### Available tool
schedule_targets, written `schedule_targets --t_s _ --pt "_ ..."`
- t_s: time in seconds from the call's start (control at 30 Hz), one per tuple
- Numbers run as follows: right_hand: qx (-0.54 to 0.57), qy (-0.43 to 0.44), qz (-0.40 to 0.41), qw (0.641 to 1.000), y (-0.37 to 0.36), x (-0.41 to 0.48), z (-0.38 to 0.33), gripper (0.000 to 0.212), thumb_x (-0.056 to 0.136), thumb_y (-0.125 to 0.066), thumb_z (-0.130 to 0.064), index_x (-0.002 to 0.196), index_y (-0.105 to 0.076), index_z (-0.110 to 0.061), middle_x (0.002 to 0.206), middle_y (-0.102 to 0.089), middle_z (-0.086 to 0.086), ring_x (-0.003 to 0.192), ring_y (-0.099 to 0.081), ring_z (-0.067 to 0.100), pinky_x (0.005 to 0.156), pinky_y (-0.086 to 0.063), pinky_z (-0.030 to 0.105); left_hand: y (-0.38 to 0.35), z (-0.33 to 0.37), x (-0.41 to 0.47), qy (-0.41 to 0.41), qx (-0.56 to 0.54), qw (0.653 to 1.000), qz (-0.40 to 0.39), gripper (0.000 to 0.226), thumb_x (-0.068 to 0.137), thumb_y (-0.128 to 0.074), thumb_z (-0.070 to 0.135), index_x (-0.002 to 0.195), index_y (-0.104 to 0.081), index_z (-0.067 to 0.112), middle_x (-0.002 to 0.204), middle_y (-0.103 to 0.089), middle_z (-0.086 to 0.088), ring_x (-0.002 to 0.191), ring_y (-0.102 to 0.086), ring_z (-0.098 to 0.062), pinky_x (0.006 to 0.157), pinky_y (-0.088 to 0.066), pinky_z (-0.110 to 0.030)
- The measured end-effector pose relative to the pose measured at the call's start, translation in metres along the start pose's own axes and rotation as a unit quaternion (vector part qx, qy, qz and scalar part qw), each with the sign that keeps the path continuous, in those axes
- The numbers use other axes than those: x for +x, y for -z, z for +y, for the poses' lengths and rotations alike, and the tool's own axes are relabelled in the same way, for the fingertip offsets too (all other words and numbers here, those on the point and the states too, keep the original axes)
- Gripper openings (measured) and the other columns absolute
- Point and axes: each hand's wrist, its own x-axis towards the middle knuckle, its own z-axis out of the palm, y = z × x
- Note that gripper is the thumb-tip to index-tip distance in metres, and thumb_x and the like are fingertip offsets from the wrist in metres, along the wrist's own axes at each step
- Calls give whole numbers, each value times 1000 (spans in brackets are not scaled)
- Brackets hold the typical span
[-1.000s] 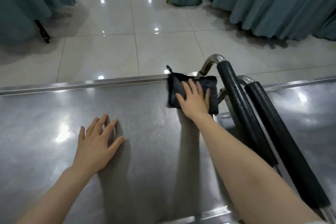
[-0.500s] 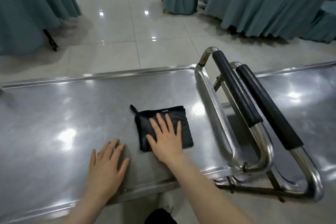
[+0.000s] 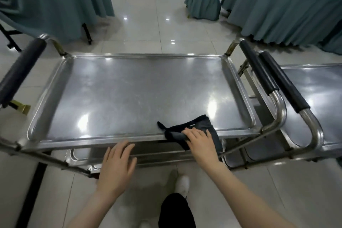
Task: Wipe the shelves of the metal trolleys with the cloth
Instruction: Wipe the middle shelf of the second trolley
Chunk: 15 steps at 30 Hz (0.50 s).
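Cloth (image 3: pixel 201 125) lies at the near rim of the trolley shelf (image 3: pixel 129 89), right of centre, partly overhanging. Right grip (image 3: pixel 200 141) presses it with fingers extended, clasping nothing, presumably to sweep dirt off that rim. Left grip (image 3: pixel 118 161), open and empty, is at the same rim, likely to steady the trolley.

The left forearm (image 3: pixel 92 207) and right forearm (image 3: pixel 246 190), both bare, reach forward. The left grip (image 3: pixel 118 161) is palm down with its fingers straight and close together, slightly blurred. The right grip (image 3: pixel 200 141), to its right and a little further forward, lies palm down with fingers spread, pressing downward.
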Motion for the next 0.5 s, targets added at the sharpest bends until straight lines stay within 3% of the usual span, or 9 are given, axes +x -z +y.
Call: schedule_targets --t_s 0.13,0.27,0.5 --pt "3 10 -8 1000 11 -35 -9 35 98 -50 -27 132 -53 -28 134 -57 -7 121 -52 20 99 -36 37 -6 1 -23 -14 -18 1000 -5 48 90 -44 37 130 -59 14 136 -55 -6 128 -49 -25 112 -32 -46" --pt "8 34 -41 999 -3 -72 -27 34 99 -47 -30 133 -51 -32 137 -53 -12 125 -47 15 102 -34 37 -14 -1 -36 -10 -46 999 -16 42 94 -57 29 132 -56 14 133 -55 -6 122 -52 -27 105 -41 -45" --pt "47 56 -110 991 -35 -78 -49 37 101 -46 -28 138 -49 -28 139 -53 -7 124 -48 20 98 -39 38 -34 -23 -59 24 -57 998 -12 43 92 -61 23 132 -56 10 124 -60 -8 115 -56 -30 97 -45 -42"
